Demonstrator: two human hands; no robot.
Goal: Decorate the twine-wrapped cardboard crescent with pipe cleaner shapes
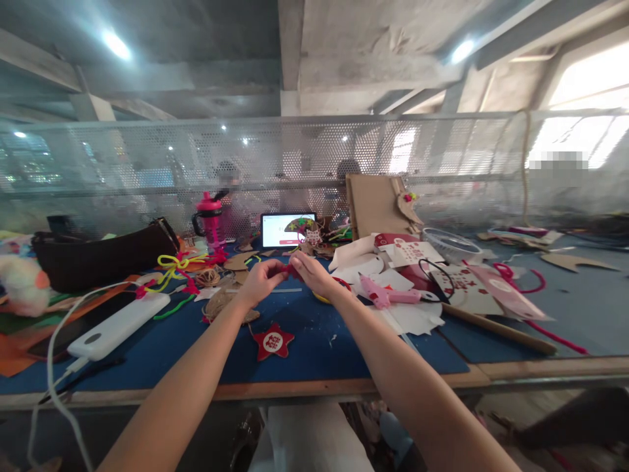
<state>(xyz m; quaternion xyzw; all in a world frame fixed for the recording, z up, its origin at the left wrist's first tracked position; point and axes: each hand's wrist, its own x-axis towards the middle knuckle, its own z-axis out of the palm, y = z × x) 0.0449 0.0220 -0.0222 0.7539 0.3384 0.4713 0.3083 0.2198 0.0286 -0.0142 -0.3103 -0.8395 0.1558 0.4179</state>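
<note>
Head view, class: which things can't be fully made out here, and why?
Red piece: head view, mostly covered by the left hand and right hand.
Tablet: head view, writing too small, partly behind an ornament.
Plush toy: head view, cut off by the left edge.
Person: head view, blurred behind the mesh screen.

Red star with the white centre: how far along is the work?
The red star-shaped piece looks done, its white centre bearing red marks. Left hand and right hand hold a small red item, mostly hidden. Finishing that is probably left, since both hands are on it.
</note>
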